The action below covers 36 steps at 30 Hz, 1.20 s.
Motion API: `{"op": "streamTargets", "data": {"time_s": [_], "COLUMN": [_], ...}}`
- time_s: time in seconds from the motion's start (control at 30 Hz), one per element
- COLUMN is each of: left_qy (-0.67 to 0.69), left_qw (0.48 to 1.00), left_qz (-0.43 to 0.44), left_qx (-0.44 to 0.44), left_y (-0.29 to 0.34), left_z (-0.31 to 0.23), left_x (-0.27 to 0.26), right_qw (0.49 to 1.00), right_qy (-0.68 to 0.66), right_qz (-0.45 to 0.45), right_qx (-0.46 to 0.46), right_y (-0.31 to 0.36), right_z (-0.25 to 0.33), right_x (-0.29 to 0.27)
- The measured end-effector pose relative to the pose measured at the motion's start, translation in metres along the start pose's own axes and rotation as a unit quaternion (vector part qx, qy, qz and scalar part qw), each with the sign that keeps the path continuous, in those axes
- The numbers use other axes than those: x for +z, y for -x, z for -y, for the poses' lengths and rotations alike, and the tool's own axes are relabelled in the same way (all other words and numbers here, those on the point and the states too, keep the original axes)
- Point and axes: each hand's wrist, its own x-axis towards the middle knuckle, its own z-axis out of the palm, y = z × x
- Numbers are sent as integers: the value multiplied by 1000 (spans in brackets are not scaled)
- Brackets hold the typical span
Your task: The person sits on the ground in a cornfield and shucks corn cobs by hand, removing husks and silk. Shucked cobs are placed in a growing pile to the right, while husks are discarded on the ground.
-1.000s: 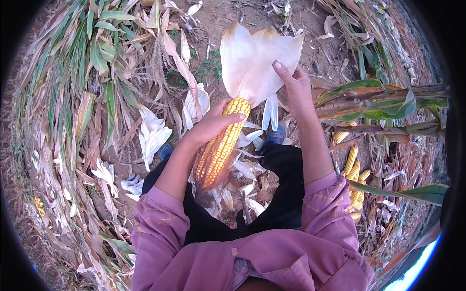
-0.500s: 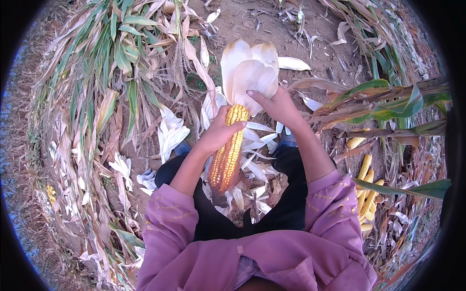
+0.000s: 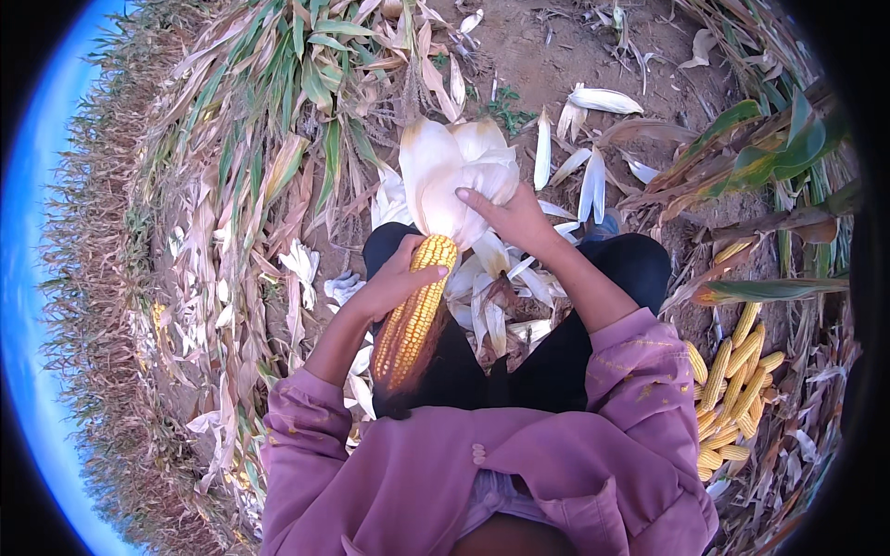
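Note:
A yellow ear of corn slants across the middle of the view, its kernels bare and brown silk hanging at the lower end. My left hand is wrapped round the ear near its upper end, thumb across the kernels. From that end a pale, papery corn husk fans out away from me. My right hand grips the husk's right side, thumb lying on top; its other fingers are hidden behind the leaves. Husk and ear still touch at the ear's upper end.
A pile of husked corn ears lies on the ground to my right. Green and brown corn stalks reach in above it. Cut stalks with leaves are heaped at the far left. Loose husks litter the soil between my legs.
The view has tilted and shifted, bringing sky and field in at the left and more of the corn pile at the right. Both hands keep their holds; the ear sits closer to my body.

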Motion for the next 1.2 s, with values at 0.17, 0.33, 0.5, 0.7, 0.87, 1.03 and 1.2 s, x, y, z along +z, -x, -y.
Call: {"op": "streamTargets", "data": {"time_s": [0.17, 0.33, 0.5, 0.7, 0.87, 1.03, 1.2], "left_qy": [-42, -330, -266, -211, -85, -156, -227], "left_qw": [999, 937, 879, 870, 945, 915, 868], "left_qz": [-8, -113, -314, -252, -104, -133, -121], "left_qx": [-17, -15, 242, 367, 299, 347, 425], "left_y": [59, 82, 78, 59, 62, 68, 79], "left_z": [32, 31, 36, 20, 40, 52, 51], "left_x": [19, 59, 65, 43, 26, 19, 26], "right_qw": [999, 999, 996, 977, 984, 972, 910], "right_qy": [-38, -29, 65, 158, -65, -193, 335], "right_qz": [15, 11, 14, 59, 150, 118, -36], "right_qx": [27, -19, -56, -132, -71, 61, -240], "right_y": [61, 89, 101, 114, 110, 99, 79], "right_z": [5, -2, 1, 10, 20, 25, 46], "right_x": [26, 35, 42, 49, 50, 48, 65]}}
